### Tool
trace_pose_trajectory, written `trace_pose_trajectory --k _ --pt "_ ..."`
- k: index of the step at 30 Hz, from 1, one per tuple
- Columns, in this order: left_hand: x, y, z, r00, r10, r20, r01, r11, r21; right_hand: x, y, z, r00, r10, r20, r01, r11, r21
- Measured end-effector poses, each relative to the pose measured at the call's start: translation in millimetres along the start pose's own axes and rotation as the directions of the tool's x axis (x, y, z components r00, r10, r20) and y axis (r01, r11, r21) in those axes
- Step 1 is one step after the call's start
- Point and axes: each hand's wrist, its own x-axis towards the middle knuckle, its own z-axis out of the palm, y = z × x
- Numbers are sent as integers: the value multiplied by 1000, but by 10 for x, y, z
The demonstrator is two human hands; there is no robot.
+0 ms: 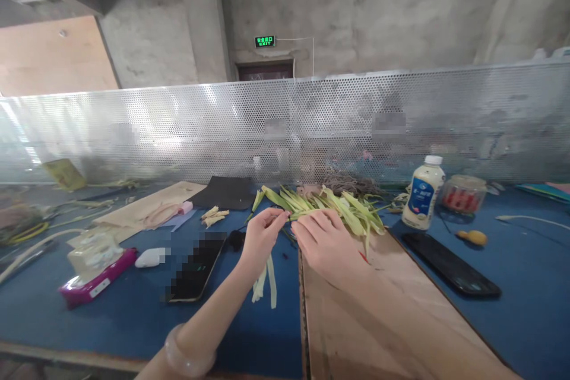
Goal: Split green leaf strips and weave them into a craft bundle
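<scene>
Pale green corn husks lie in a loose heap at the far end of a brown board. My left hand is closed, thumb and fingertips pinched together at the heap's near left edge. Narrow pale husk strips trail below it over the blue table. Beside it, my right hand bends over the near side of the heap, fingers together and curled down onto a husk. The two hands' fingertips almost meet; the exact bit of husk between them is mostly hidden. Something small and red shows beside my right hand.
Left of my hands lie a phone, a white mouse-like object and a purple tissue pack. On the right stand a milk bottle and a clear jar, with a black phone nearer. A perforated metal screen runs behind.
</scene>
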Motion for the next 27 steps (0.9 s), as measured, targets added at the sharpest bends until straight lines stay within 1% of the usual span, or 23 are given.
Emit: trace_pose_trajectory --k 3,6,9,11,13,15,19,24,27 --pt "2 -10 -4 1000 20 15 -21 997 79 111 125 -114 997 -63 48 61 997 42" --pt "-1 -29 -7 998 -10 60 4 995 98 258 285 -184 988 -120 97 113 991 67" --pt "-22 -30 0 989 -41 144 33 998 57 406 430 -228 962 -185 200 157 976 149" --pt "-44 -7 8 978 -47 203 51 999 -15 485 505 -257 948 -195 253 131 960 248" --pt "-64 31 15 970 -57 236 83 991 -102 532 559 -281 948 -172 270 73 937 342" --pt "-77 71 20 968 -76 238 121 976 -181 538 590 -291 956 -132 262 15 914 404" --pt "-79 116 18 966 -104 238 169 947 -272 439 581 -234 974 -58 220 -49 892 450" --pt "-77 105 7 966 -95 241 168 937 -305 279 472 -137 984 59 168 -128 892 433" --pt "-78 81 2 973 -46 228 106 961 -256 227 416 -126 980 99 172 -165 886 434"
